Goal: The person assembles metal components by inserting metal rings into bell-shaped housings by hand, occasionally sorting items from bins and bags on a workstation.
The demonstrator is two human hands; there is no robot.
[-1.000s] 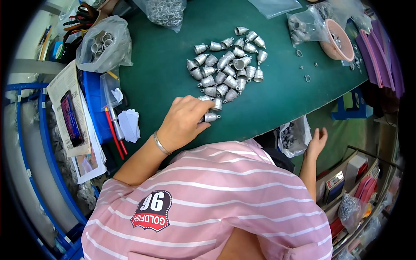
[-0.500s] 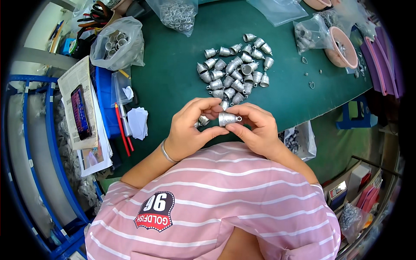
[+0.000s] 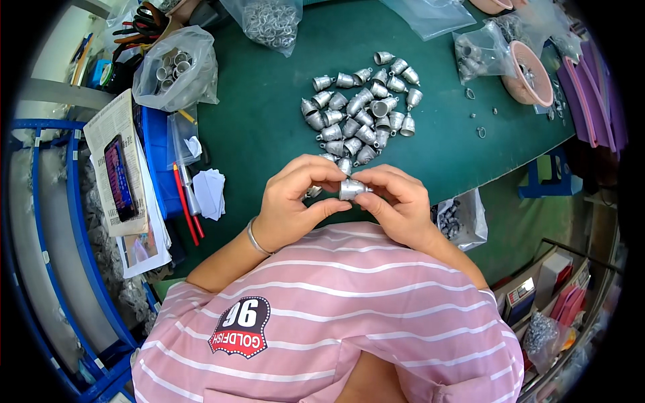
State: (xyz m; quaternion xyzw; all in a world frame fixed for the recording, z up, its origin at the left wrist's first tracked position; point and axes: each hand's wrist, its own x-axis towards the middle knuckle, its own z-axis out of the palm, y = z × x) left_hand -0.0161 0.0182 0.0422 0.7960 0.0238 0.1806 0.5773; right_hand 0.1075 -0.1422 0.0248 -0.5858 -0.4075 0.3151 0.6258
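A small silver metal bell (image 3: 350, 189) lies sideways between my two hands, its wide end to the left and its loop end to the right. My left hand (image 3: 291, 196) pinches toward the wide end with thumb and fingertips. The thumb and forefinger of my right hand (image 3: 401, 203) grip the narrow end and partly cover the loop. Just beyond my fingers, several similar metal bells (image 3: 363, 101) lie in a loose heap. A few more are partly hidden behind my left fingers.
On the left are a bag of metal rings (image 3: 176, 67), a phone (image 3: 119, 176) on newspaper, red pens (image 3: 185, 203) and paper slips (image 3: 210, 195). At the far right stands a pink basket (image 3: 531, 75). A white lined bin (image 3: 470, 218) hangs low by the table's right edge.
The bell has turned slightly in my fingers, and my right thumb has moved up over its loop end. The view has shifted a little.
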